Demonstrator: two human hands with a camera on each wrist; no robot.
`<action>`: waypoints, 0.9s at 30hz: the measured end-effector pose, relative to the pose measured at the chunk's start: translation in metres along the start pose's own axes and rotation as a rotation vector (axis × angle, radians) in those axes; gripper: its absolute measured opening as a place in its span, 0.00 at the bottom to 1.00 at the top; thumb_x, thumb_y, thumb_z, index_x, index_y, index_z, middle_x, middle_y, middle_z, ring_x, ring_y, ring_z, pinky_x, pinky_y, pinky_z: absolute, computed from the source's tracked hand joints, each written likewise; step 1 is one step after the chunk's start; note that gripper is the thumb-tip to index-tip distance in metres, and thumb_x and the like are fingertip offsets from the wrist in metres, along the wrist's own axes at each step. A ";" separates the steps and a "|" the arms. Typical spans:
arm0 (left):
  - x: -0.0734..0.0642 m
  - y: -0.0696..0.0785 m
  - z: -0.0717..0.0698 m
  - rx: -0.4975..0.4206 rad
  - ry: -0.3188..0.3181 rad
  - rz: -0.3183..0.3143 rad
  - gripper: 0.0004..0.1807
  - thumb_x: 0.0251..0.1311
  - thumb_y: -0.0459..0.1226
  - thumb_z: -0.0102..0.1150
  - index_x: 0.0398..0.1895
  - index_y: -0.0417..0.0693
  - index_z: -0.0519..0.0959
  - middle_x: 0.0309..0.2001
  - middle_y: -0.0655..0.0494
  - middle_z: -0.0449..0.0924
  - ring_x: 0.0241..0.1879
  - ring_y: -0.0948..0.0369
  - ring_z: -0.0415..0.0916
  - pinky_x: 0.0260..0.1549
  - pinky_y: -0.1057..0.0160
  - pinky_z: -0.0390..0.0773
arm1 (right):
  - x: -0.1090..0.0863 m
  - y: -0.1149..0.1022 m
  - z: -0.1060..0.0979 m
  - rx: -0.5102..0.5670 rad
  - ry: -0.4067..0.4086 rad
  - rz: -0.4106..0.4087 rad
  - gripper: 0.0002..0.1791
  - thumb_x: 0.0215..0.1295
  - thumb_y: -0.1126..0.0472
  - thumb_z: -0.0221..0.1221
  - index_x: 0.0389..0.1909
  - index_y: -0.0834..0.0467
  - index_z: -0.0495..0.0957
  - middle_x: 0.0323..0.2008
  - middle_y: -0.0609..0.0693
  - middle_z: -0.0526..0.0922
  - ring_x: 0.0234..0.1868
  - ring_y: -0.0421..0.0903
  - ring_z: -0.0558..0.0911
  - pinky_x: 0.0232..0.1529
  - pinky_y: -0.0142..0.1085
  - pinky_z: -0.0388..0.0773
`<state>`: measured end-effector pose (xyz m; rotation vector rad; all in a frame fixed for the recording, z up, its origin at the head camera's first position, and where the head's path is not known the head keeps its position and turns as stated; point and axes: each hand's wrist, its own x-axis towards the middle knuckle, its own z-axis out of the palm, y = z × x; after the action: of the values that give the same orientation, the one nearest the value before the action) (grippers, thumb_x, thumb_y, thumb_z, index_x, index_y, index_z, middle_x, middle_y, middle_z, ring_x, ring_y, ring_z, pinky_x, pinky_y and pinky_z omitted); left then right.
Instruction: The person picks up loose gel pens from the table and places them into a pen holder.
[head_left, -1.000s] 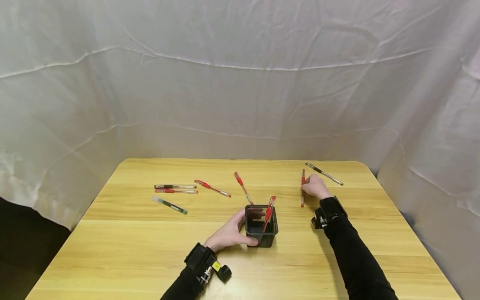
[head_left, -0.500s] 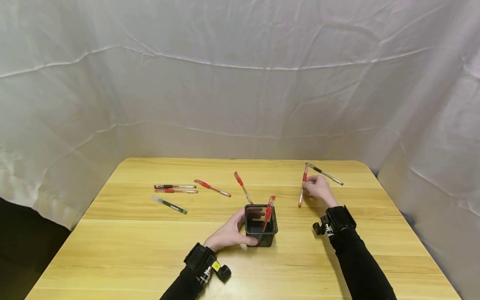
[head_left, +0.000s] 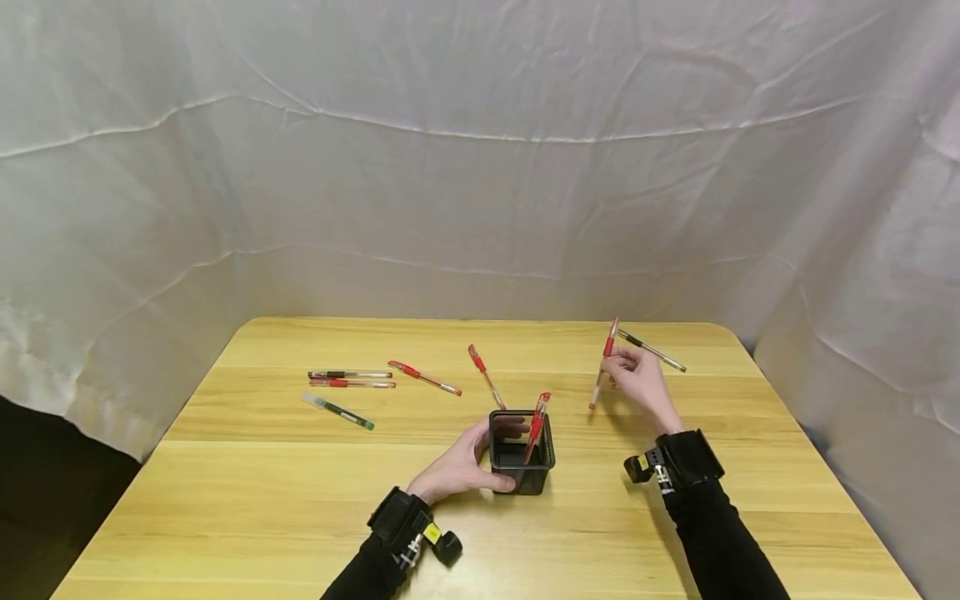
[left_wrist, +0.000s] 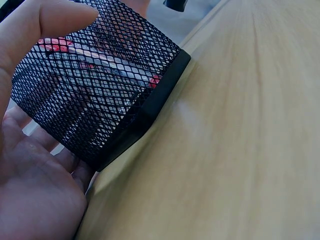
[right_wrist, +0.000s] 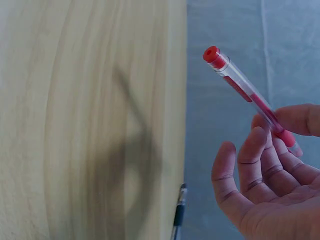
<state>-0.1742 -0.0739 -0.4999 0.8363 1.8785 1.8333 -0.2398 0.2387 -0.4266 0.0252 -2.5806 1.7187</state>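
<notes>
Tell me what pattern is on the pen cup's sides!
The pen cup has black diamond-shaped mesh, clearest in the left wrist view.

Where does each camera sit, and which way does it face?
Head: on the head, facing forward and down at a pale wooden table and grey draped cloth; left hand, right hand and black fabric sleeves show.
Left wrist: worn there, aimed at a black square mesh holder and the table; left hand's palm and thumb show.
Right wrist: worn there, aimed at a red-and-clear plastic pen, which the right hand pinches, table and cloth beyond.
Head and left wrist share the holder; head and right wrist share that pen.
</notes>
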 end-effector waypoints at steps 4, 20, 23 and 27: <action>0.000 0.000 0.000 -0.010 -0.001 -0.003 0.45 0.48 0.29 0.73 0.73 0.49 0.65 0.72 0.46 0.69 0.72 0.47 0.65 0.76 0.49 0.58 | -0.007 -0.006 0.001 0.039 0.018 -0.021 0.20 0.70 0.66 0.56 0.58 0.74 0.72 0.32 0.38 0.83 0.31 0.35 0.81 0.37 0.30 0.83; 0.001 0.001 0.002 -0.017 -0.004 0.030 0.46 0.48 0.32 0.74 0.73 0.50 0.65 0.71 0.48 0.70 0.73 0.48 0.64 0.76 0.50 0.56 | -0.043 -0.028 0.014 0.157 0.151 -0.217 0.14 0.70 0.66 0.59 0.52 0.70 0.76 0.33 0.34 0.82 0.32 0.29 0.81 0.35 0.24 0.80; 0.001 0.001 0.001 -0.020 -0.008 0.030 0.47 0.48 0.31 0.74 0.74 0.48 0.64 0.71 0.48 0.70 0.73 0.48 0.64 0.76 0.50 0.56 | -0.049 -0.030 0.017 0.186 0.176 -0.279 0.14 0.70 0.64 0.60 0.50 0.69 0.77 0.33 0.34 0.82 0.32 0.30 0.81 0.34 0.24 0.80; 0.001 0.000 0.001 -0.018 -0.006 0.029 0.47 0.47 0.30 0.74 0.74 0.47 0.64 0.71 0.48 0.69 0.73 0.48 0.64 0.76 0.50 0.56 | -0.050 -0.017 0.022 0.255 0.161 -0.403 0.17 0.70 0.60 0.61 0.51 0.69 0.77 0.37 0.37 0.83 0.36 0.31 0.82 0.39 0.23 0.79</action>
<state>-0.1747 -0.0724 -0.5001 0.8659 1.8525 1.8597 -0.1894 0.2115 -0.4214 0.3703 -2.0534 1.7884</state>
